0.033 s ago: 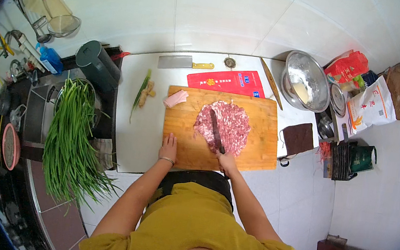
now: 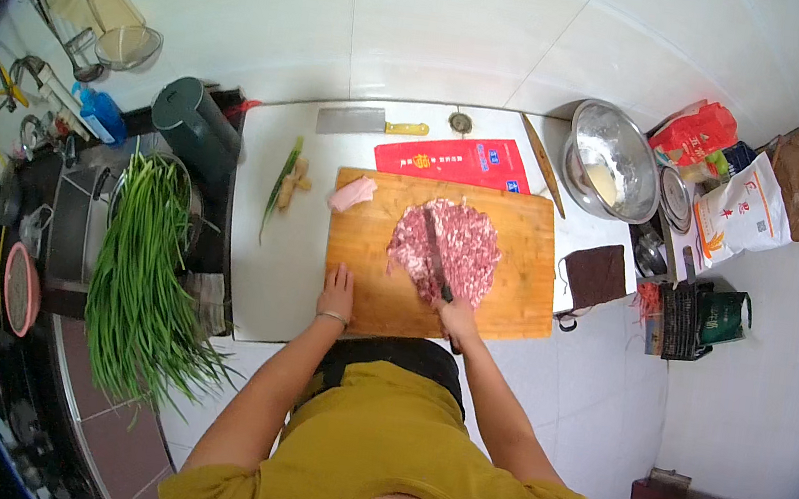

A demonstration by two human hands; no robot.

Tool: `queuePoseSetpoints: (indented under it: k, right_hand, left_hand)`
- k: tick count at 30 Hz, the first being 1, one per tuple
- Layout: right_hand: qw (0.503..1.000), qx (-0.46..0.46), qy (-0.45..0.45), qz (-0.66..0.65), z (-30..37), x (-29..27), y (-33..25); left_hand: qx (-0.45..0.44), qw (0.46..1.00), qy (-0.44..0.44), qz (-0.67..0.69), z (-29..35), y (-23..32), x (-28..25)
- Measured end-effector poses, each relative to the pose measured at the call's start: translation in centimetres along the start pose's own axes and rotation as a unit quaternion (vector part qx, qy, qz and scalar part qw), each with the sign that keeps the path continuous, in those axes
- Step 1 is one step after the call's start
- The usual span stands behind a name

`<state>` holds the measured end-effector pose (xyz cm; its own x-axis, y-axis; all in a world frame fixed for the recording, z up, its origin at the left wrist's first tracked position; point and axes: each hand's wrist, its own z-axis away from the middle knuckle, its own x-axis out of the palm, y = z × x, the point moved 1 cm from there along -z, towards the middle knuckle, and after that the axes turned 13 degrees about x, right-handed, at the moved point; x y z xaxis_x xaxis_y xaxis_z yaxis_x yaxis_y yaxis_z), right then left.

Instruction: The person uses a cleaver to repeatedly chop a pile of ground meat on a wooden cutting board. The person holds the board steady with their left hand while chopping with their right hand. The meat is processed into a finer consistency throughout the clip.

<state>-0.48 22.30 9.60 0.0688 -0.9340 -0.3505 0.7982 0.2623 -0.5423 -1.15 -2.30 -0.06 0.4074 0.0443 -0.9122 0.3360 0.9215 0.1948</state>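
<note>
A wooden cutting board (image 2: 515,295) lies on the white counter, with a spread patch of minced meat (image 2: 475,249) on it. My right hand (image 2: 455,319) is closed round the handle of a kitchen knife (image 2: 434,246). Its narrow-looking blade points away from me over the meat; whether it presses into the meat is hard to tell. My left hand (image 2: 337,294) rests flat on the board's near left part, fingers stretched out and holding nothing. A pale pink piece of meat or fat (image 2: 353,194) sits at the board's far left corner.
Behind the board are a cleaver (image 2: 351,120), a red packet (image 2: 452,161) and a rolling pin (image 2: 542,165). Ginger (image 2: 294,185) and a green onion (image 2: 280,188) lie left. A metal bowl (image 2: 613,162) stands back right; green chives (image 2: 137,286) hang over the sink side.
The knife blade has shifted very slightly over the meat, its far end a little farther from me. My left hand keeps its place on the board.
</note>
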Motion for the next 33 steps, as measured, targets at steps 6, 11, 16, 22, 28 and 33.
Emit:
queuePoseSetpoints:
  k: [6,11,16,22,28,33]
  right_hand:
    - [0.942,-0.266,0.196,-0.066,-0.2,1.7,1.2]
    - [0.985,-0.051,0.082,0.143,-1.9,-0.1,1.1]
    - [0.954,-0.255,0.148,-0.062,1.4,-0.8,-0.5]
    - [0.988,-0.021,0.099,0.114,-0.9,-0.3,1.8]
    - [0.965,-0.2,0.107,-0.134,-2.8,1.7,4.0]
    - [0.991,-0.068,0.067,0.094,-5.3,1.9,4.4]
  left_hand:
    - [-0.005,1.0,-0.012,0.008,0.6,0.8,-1.7]
    - [0.008,0.993,0.097,-0.068,-1.2,-1.2,4.4]
    - [-0.005,0.999,-0.028,0.042,1.3,1.3,-3.6]
    - [0.01,1.0,0.001,0.016,-0.2,-0.1,-0.3]
    - [0.007,1.0,0.024,0.009,-0.1,0.3,0.0]
    - [0.012,0.998,0.053,-0.021,-0.6,-0.3,0.3]
